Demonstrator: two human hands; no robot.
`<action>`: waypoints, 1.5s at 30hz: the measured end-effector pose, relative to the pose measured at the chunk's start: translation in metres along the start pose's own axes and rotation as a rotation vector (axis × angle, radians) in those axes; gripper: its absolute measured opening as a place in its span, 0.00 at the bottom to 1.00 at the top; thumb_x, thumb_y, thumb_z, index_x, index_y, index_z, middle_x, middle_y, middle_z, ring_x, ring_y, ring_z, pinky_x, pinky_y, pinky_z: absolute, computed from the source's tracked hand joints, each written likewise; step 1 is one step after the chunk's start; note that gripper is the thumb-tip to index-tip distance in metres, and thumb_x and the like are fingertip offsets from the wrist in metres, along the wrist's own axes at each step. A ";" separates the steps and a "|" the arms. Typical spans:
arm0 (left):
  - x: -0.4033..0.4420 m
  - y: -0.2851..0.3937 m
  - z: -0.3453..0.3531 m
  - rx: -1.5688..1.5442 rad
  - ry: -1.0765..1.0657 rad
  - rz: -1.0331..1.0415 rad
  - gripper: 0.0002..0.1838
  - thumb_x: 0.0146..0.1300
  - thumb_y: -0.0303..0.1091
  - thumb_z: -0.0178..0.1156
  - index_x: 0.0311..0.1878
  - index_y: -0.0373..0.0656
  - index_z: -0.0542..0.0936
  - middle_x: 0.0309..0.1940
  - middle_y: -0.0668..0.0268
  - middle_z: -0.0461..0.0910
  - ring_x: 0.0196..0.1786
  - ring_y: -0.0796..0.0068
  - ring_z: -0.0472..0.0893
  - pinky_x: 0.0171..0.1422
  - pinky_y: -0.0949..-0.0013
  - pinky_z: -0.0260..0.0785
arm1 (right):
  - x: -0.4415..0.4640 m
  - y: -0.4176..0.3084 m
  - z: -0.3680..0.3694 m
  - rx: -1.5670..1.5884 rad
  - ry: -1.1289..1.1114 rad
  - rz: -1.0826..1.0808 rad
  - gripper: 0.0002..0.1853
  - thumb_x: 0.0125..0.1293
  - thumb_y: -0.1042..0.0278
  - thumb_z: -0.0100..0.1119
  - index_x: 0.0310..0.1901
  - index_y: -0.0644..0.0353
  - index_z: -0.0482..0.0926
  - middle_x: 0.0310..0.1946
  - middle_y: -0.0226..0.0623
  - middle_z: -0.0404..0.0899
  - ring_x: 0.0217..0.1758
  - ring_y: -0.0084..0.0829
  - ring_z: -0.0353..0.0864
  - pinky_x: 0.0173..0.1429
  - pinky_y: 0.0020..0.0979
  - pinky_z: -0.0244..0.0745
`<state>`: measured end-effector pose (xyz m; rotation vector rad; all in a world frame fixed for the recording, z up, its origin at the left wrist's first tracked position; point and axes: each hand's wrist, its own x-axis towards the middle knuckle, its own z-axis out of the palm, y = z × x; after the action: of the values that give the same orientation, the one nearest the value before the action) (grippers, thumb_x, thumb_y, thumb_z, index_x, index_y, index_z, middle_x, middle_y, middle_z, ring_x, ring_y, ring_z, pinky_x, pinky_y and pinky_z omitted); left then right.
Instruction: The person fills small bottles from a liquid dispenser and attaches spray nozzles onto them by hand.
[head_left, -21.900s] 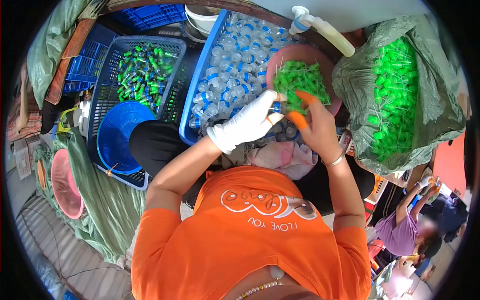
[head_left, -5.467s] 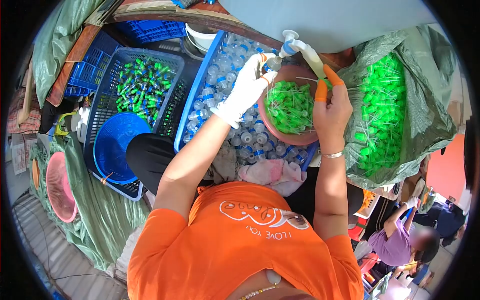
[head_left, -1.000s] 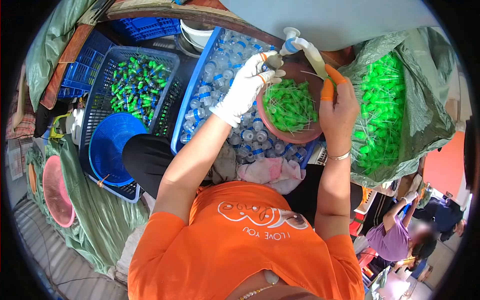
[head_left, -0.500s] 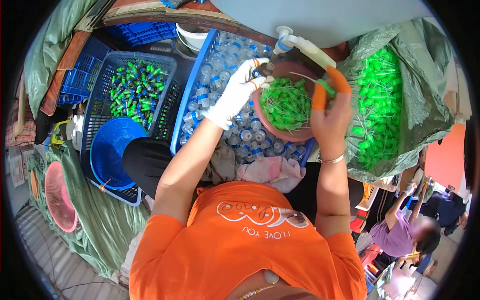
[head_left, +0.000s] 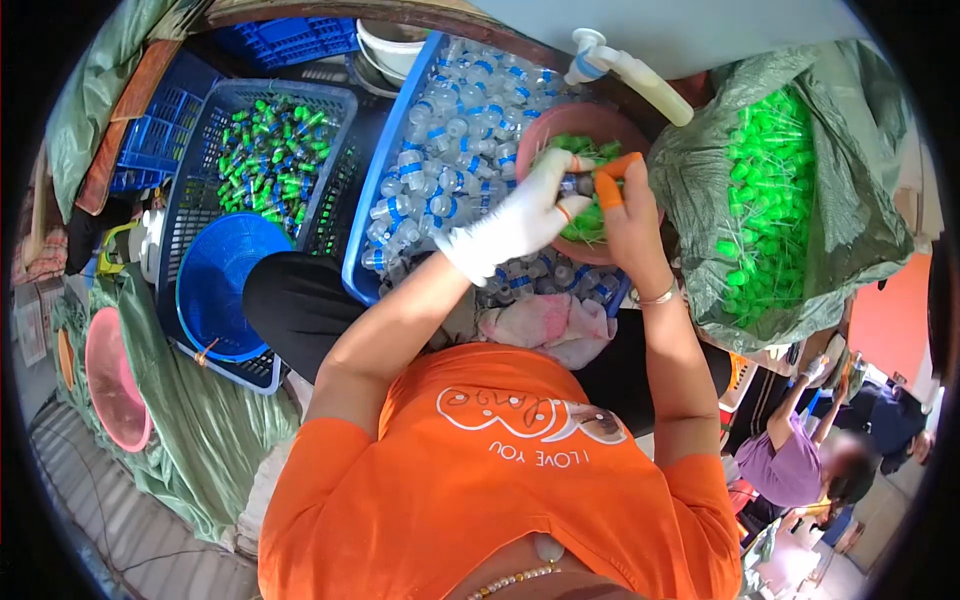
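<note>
My left hand (head_left: 520, 215), in a white glove with bare fingertips, is closed around a small clear bottle (head_left: 577, 184) with dark contents and a blue band. Against the bottle's end, the fingers of my right hand (head_left: 630, 205), wearing orange finger covers, are closed on a green cap that they mostly hide. Both hands meet over a pink bowl (head_left: 540, 122) of green caps with thin white stems. Under and beside the bowl, a blue crate (head_left: 385, 165) holds many small clear bottles (head_left: 455, 150) with blue bands.
A white nozzle with a pale tube (head_left: 650, 88) projects above the bowl. On the right lies a green sack (head_left: 690, 170) of green caps (head_left: 765, 200). A dark basket (head_left: 190, 165) of capped bottles and a blue basket (head_left: 225, 300) stand left. A person in purple (head_left: 785, 465) works at far right.
My left hand has brought the bottle away from the nozzle, right and down. My right hand has moved left with the green cap, and the two hands now meet.
</note>
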<state>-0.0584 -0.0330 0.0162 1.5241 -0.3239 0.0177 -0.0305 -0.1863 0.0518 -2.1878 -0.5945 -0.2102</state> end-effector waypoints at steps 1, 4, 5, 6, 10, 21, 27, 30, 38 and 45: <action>-0.002 -0.005 0.002 0.125 0.025 0.091 0.20 0.63 0.20 0.54 0.59 0.34 0.67 0.47 0.59 0.73 0.48 0.72 0.75 0.52 0.70 0.68 | 0.000 -0.001 0.002 0.008 -0.009 -0.003 0.05 0.65 0.74 0.54 0.40 0.60 0.70 0.27 0.41 0.75 0.24 0.39 0.75 0.28 0.34 0.69; -0.007 -0.015 0.002 0.306 0.017 0.253 0.19 0.63 0.20 0.54 0.57 0.34 0.67 0.48 0.57 0.73 0.49 0.70 0.75 0.54 0.68 0.68 | -0.008 -0.008 0.004 0.285 -0.084 0.251 0.05 0.68 0.70 0.52 0.42 0.59 0.71 0.26 0.36 0.73 0.22 0.30 0.70 0.27 0.28 0.64; -0.007 -0.015 0.002 0.391 0.002 0.338 0.19 0.63 0.19 0.55 0.57 0.34 0.67 0.48 0.56 0.73 0.49 0.69 0.75 0.55 0.67 0.68 | -0.012 -0.011 0.003 0.373 -0.104 0.340 0.05 0.69 0.68 0.51 0.43 0.59 0.71 0.25 0.34 0.73 0.21 0.27 0.69 0.26 0.25 0.62; -0.006 -0.015 -0.001 0.392 0.002 0.337 0.19 0.63 0.19 0.55 0.57 0.34 0.67 0.48 0.56 0.73 0.49 0.69 0.75 0.55 0.67 0.68 | -0.016 -0.013 0.001 0.460 -0.123 0.429 0.06 0.71 0.67 0.50 0.43 0.59 0.71 0.25 0.32 0.72 0.21 0.23 0.67 0.26 0.23 0.60; -0.012 -0.016 -0.012 0.138 -0.072 0.145 0.18 0.63 0.20 0.55 0.56 0.34 0.66 0.47 0.56 0.73 0.49 0.68 0.76 0.56 0.65 0.69 | -0.021 0.005 -0.016 0.583 -0.281 0.661 0.09 0.73 0.63 0.49 0.44 0.59 0.72 0.24 0.30 0.71 0.20 0.19 0.66 0.25 0.20 0.58; -0.021 0.015 -0.035 -0.185 -0.288 -0.427 0.22 0.65 0.28 0.58 0.61 0.37 0.67 0.46 0.62 0.73 0.48 0.74 0.74 0.53 0.71 0.68 | -0.015 -0.010 -0.023 -0.309 -0.167 -0.458 0.14 0.65 0.65 0.58 0.49 0.61 0.74 0.29 0.38 0.76 0.32 0.39 0.75 0.37 0.36 0.68; -0.031 0.011 -0.034 -0.050 -0.262 -0.238 0.20 0.66 0.31 0.57 0.60 0.37 0.67 0.44 0.64 0.72 0.45 0.77 0.72 0.50 0.72 0.68 | -0.024 -0.025 -0.019 -0.290 -0.310 -0.176 0.14 0.60 0.64 0.62 0.46 0.58 0.75 0.33 0.42 0.76 0.38 0.45 0.77 0.43 0.43 0.67; -0.035 0.012 -0.040 -0.240 -0.304 -0.451 0.17 0.66 0.27 0.57 0.57 0.36 0.69 0.43 0.63 0.72 0.41 0.78 0.71 0.47 0.73 0.68 | -0.033 -0.024 -0.016 -0.328 -0.285 -0.241 0.14 0.61 0.63 0.62 0.45 0.59 0.74 0.34 0.43 0.76 0.38 0.44 0.77 0.41 0.42 0.67; -0.065 0.000 -0.039 0.047 -0.189 -0.049 0.18 0.65 0.29 0.58 0.56 0.37 0.70 0.47 0.58 0.74 0.48 0.73 0.74 0.54 0.70 0.67 | -0.045 -0.022 0.001 0.108 -0.520 0.283 0.15 0.62 0.63 0.61 0.47 0.60 0.75 0.36 0.44 0.77 0.37 0.46 0.78 0.37 0.40 0.70; -0.057 0.010 -0.151 1.289 0.528 -0.017 0.20 0.54 0.26 0.64 0.52 0.40 0.76 0.44 0.56 0.78 0.49 0.59 0.77 0.52 0.62 0.69 | -0.016 0.049 0.007 -0.476 -0.246 0.060 0.11 0.62 0.68 0.58 0.45 0.58 0.75 0.40 0.42 0.80 0.37 0.48 0.81 0.39 0.46 0.74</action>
<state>-0.0857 0.1262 0.0118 2.6909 0.2015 0.7207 -0.0211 -0.2129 0.0085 -2.7145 -0.6639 -0.0515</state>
